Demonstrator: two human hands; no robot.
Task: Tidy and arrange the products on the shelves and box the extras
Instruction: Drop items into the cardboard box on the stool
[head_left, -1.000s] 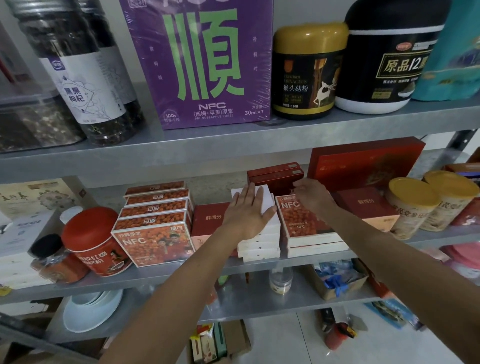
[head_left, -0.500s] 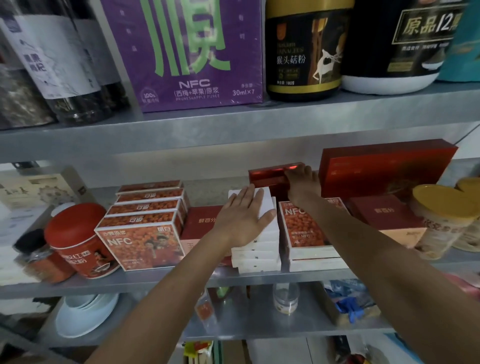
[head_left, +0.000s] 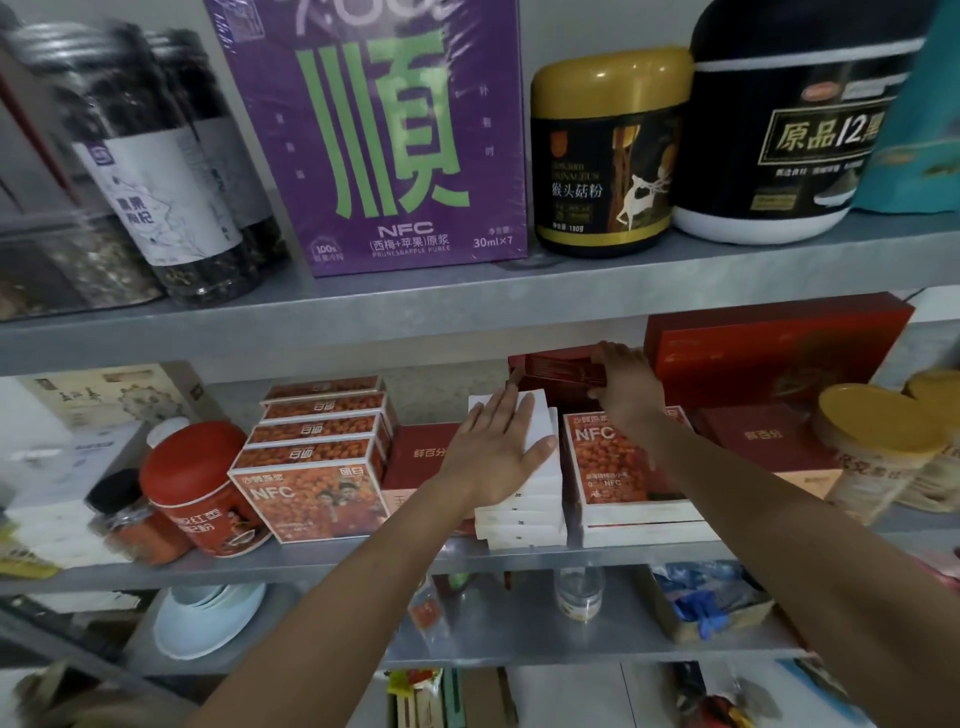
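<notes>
The grip of the right hand (head_left: 623, 387) is closed on the right end of a small dark red box (head_left: 556, 366), with the fingers curled over it. This box is just behind the white stack (head_left: 524, 501), at the back of the middle shelf (head_left: 363, 560), and it seems a little tilted. The left hand (head_left: 496, 449) holds nothing; it lies flat on top of the white stack, fingers straight.

I judge that the step is to take a loose box out from the back, either to put it in order or to set it aside as an extra. The next move calls for a pull forward over the white stack, under the low upper shelf (head_left: 467, 306), without pushing the stack.

Left of the stack stand orange boxes (head_left: 311, 486) in a row; right of it lie flat orange boxes (head_left: 610, 462); above it stands a purple carton (head_left: 384, 135). The shelves are grey metal and crowded.
</notes>
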